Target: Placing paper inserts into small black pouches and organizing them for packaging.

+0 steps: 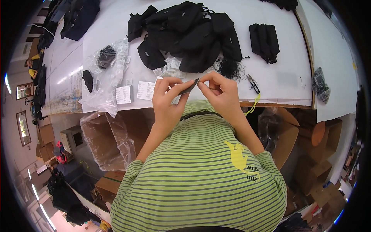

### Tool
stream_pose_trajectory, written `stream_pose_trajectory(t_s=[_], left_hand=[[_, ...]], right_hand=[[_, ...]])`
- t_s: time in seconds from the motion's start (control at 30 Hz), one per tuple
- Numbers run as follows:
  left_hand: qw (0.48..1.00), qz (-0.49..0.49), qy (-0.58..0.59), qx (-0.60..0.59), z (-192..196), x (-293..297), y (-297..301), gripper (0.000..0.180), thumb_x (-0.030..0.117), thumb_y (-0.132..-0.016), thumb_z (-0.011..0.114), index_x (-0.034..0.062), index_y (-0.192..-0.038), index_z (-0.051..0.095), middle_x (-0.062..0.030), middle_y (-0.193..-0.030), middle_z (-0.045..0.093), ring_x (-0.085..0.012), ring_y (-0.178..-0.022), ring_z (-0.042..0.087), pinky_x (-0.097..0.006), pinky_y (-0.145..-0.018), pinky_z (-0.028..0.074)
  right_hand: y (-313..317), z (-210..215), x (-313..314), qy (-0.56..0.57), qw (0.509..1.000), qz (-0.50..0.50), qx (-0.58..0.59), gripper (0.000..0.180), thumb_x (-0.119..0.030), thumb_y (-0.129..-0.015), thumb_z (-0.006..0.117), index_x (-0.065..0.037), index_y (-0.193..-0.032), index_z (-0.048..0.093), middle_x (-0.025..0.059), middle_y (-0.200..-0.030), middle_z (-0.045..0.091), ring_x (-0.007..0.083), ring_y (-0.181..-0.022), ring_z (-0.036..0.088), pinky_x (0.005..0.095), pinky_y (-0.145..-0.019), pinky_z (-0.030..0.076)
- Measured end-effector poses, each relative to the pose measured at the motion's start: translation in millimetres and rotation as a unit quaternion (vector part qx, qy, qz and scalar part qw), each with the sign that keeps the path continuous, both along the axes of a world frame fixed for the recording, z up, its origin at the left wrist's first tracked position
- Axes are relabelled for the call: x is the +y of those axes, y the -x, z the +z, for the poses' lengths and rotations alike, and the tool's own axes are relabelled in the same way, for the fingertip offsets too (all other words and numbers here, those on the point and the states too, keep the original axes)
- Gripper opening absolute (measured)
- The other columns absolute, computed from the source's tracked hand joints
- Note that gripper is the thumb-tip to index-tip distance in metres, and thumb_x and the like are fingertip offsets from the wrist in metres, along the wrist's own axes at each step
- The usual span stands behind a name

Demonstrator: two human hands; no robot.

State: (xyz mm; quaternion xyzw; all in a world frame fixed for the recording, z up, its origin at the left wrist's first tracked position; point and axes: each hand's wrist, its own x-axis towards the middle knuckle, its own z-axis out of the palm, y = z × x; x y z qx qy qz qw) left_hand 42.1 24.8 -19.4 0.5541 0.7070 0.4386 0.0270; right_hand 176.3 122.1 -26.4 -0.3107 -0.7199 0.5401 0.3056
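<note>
Over the table's near edge, my left hand (pixel 169 96) is closed on a small flat dark tag (pixel 189 87), held tilted between thumb and fingers. My right hand (pixel 221 91) pinches at the tag's upper end with thumb and forefinger; whatever is between those fingertips is too small to make out. Just beyond my hands lies a heap of black fabric bags (pixel 185 34), with white labels (pixel 174 67) at its near side. A tangle of thin black strings (pixel 230 67) rests beyond my right hand. Stacks of white printed cards (pixel 147 89) lie left of my left hand.
Thread snips (pixel 253 83) with a yellow cord lie to the right, below a folded black bag (pixel 264 41). Clear plastic bags (pixel 110 77) cover part of the table's left. Cardboard boxes (pixel 284 139) stand beneath the table edge. A person (pixel 34 65) is far left.
</note>
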Motion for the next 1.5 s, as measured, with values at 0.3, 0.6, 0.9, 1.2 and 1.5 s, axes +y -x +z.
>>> stream_pose_trajectory(t_s=[0.3,0.6,0.9,1.2,1.5], left_hand=[[0.839,-0.174,0.095,-0.506,-17.8,10.8,24.3,0.014,0.006,-0.086,0.061,0.0019,-0.098,0.068,-0.0025,-0.086,0.058,-0.0094,-0.069,0.051,-0.022,-0.06,0.04],[0.857,-0.154,0.226,-0.437,-32.3,41.8,30.0,0.009,0.01,-0.091,0.056,0.0018,-0.094,0.053,-0.0001,-0.085,0.055,-0.0068,-0.08,0.053,-0.023,-0.077,0.042],[0.868,-0.11,0.126,-0.467,-48.6,97.7,50.2,0.007,0.01,-0.094,0.05,0.0026,-0.094,0.048,-0.0009,-0.08,0.051,-0.0068,-0.07,0.05,-0.019,-0.066,0.041],[0.981,0.162,0.104,0.002,-133.3,185.3,170.0,0.06,0.038,-0.073,0.075,-0.0017,-0.109,0.048,-0.0193,-0.108,0.052,-0.029,-0.097,0.052,-0.034,-0.079,0.045],[0.986,0.13,0.047,-0.097,-137.3,215.0,188.3,0.043,0.02,-0.068,0.077,-0.0005,-0.098,0.053,-0.0097,-0.089,0.059,-0.0174,-0.08,0.057,-0.028,-0.073,0.046]], right_hand=[[-8.6,-10.1,24.9,0.054,0.999,-0.002,-0.001,0.01,-0.01,-0.078,0.07,-0.006,-0.085,0.065,-0.0039,-0.051,0.046,0.0027,-0.047,0.038,0.0209,-0.046,0.027],[-1.5,-29.1,49.8,0.137,0.986,0.094,-0.005,0.011,-0.014,-0.081,0.068,-0.006,-0.086,0.063,-0.0023,-0.05,0.042,0.0047,-0.046,0.035,0.0224,-0.045,0.028],[12.1,-32.3,99.5,0.229,0.953,0.197,-0.026,0.014,-0.016,-0.085,0.062,-0.002,-0.087,0.057,-0.0017,-0.055,0.048,0.0046,-0.052,0.041,0.0219,-0.051,0.033],[9.5,-38.6,104.0,0.182,0.972,0.137,-0.059,0.013,-0.013,-0.085,0.062,0.0,-0.084,0.059,-0.0005,-0.06,0.054,0.0048,-0.054,0.049,0.0208,-0.053,0.038],[-9.7,-31.1,70.1,0.205,0.974,0.095,-0.027,0.014,-0.015,-0.085,0.062,-0.002,-0.085,0.059,-0.0026,-0.056,0.044,0.0045,-0.052,0.038,0.0225,-0.049,0.03]])
